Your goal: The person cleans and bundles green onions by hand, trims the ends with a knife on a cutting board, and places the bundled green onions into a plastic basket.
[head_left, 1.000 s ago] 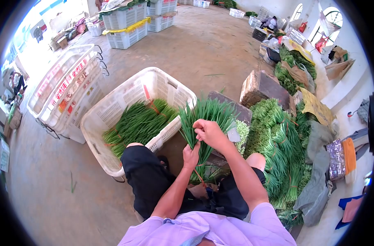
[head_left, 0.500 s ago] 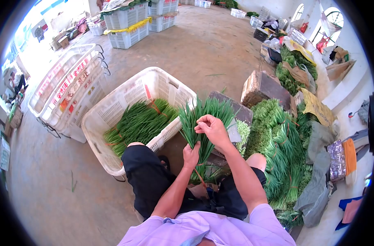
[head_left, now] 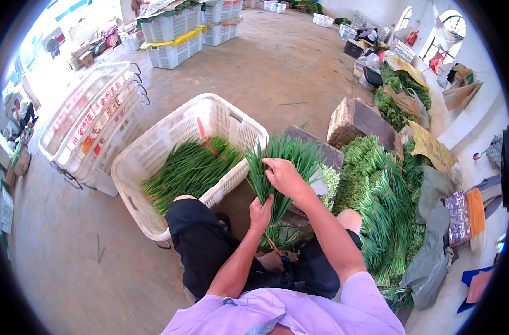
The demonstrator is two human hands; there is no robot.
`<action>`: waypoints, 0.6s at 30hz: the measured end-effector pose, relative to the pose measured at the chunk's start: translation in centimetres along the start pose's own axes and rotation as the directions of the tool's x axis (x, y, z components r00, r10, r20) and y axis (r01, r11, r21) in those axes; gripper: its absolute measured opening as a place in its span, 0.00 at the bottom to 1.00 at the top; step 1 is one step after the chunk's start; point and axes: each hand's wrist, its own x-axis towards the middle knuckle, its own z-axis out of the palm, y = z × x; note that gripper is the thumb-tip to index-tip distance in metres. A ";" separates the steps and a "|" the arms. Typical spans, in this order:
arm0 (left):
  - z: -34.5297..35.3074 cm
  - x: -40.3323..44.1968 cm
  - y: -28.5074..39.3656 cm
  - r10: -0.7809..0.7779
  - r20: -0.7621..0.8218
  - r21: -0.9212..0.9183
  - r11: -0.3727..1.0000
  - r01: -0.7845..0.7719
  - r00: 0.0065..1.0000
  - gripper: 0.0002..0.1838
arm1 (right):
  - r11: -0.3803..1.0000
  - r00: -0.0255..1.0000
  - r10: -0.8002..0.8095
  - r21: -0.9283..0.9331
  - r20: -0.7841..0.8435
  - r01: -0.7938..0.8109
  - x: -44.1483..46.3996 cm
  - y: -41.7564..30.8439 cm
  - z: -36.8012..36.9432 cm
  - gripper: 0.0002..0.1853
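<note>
My left hand (head_left: 260,213) is wrapped round a bunch of green garlic chives (head_left: 293,152), whose leaf tips fan out away from me. An orange-red band (head_left: 270,241) circles the lower stems, one end hanging loose. Over the upper leaves, my right hand (head_left: 283,177) has its fingertips pinched together at the left side of the bunch; the leaf between them is too small to make out clearly. In front of my left knee, a white plastic crate (head_left: 132,196) holds several tied chive bunches (head_left: 196,167).
On my right lies a large pile of banded chives (head_left: 389,206) beside a dark block (head_left: 356,125). Nested white crates (head_left: 92,120) stand at left. Stacked crates (head_left: 173,53) are farther back. A grey cloth (head_left: 427,273) lies by the right wall.
My right hand has shifted slightly left and down, its fingers coming into the leaves at the bunch's left side. My left hand keeps its hold.
</note>
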 end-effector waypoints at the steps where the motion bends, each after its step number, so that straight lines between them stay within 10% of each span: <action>1: 0.0 -0.1 0.0 -0.014 0.004 0.014 1.000 0.014 1.000 0.11 | 1.000 1.000 0.000 -0.001 0.000 0.000 0.0 0.1 0.0 0.14; 18: 0.1 -0.1 -0.2 -0.004 0.020 0.001 1.000 0.004 1.000 0.17 | 0.989 0.977 0.138 0.039 0.162 -0.146 0.0 2.1 0.3 0.13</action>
